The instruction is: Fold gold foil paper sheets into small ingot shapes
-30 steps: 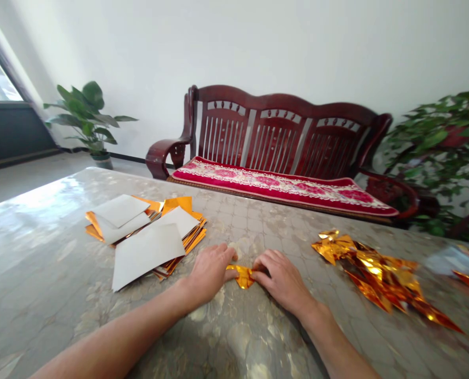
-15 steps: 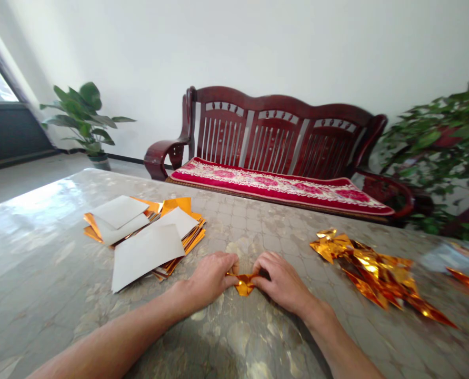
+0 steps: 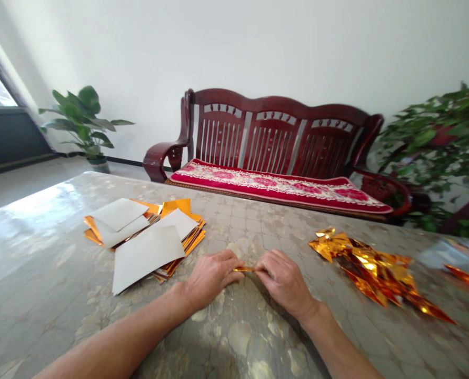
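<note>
Between my two hands is a small piece of folded gold foil paper (image 3: 245,269), showing as a thin shiny strip. My left hand (image 3: 214,276) pinches its left end between thumb and fingers. The right end sits in the closed fingers of my right hand (image 3: 283,279). Most of the piece is hidden by my fingers. To the left lies a loose stack of foil paper sheets (image 3: 147,258), several with the pale grey side up and gold edges showing. On the right is a heap of folded gold foil pieces (image 3: 370,266).
A patterned glossy cover lies on the table (image 3: 242,342). At the right edge rests a clear plastic bag (image 3: 451,258) beside another gold piece (image 3: 467,277). Beyond the table stand a dark wooden bench (image 3: 273,134) with a red floral cushion and potted plants (image 3: 86,121).
The gold foil piece has gone from a wider shape with a pointed flap hanging toward me to a narrow strip. Both hands stay on it, the right raised slightly. The view shifted a little.
</note>
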The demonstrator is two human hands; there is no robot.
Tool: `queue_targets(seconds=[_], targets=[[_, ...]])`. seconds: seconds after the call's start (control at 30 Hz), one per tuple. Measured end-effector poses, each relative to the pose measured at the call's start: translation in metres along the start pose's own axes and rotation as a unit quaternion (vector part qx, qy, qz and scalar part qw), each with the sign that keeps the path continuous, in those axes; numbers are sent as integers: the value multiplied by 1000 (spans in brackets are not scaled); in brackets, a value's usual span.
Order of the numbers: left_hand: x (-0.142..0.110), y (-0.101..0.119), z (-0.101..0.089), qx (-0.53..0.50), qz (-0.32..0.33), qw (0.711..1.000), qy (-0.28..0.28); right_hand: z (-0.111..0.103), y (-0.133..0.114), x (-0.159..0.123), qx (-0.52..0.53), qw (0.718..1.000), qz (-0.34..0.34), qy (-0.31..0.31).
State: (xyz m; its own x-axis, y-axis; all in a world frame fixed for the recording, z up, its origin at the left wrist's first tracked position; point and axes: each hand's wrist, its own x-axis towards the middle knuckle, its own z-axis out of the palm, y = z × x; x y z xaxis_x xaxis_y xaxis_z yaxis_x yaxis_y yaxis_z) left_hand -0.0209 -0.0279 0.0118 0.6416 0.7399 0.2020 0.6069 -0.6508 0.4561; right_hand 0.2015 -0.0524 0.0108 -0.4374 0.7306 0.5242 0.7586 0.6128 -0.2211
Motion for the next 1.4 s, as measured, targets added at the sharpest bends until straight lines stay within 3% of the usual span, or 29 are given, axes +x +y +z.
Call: queue_targets(seconds=[0.33, 0.73, 1.0, 1.17, 1.4], targets=[[5, 3, -1, -70, 46, 996, -30, 6, -1, 0, 30, 999, -13, 18], [6, 0, 6, 99, 80, 992, -21, 10, 4, -2, 65, 998, 24, 11], [6, -2, 8, 133, 82, 988, -22, 11, 2, 0, 84, 995, 56, 11], [6, -8, 11, 80, 60, 995, -26, 12, 1, 0, 97, 994, 40, 11], [8, -14, 13, -122, 0, 992, 16, 10, 4, -1, 88, 995, 39, 13]])
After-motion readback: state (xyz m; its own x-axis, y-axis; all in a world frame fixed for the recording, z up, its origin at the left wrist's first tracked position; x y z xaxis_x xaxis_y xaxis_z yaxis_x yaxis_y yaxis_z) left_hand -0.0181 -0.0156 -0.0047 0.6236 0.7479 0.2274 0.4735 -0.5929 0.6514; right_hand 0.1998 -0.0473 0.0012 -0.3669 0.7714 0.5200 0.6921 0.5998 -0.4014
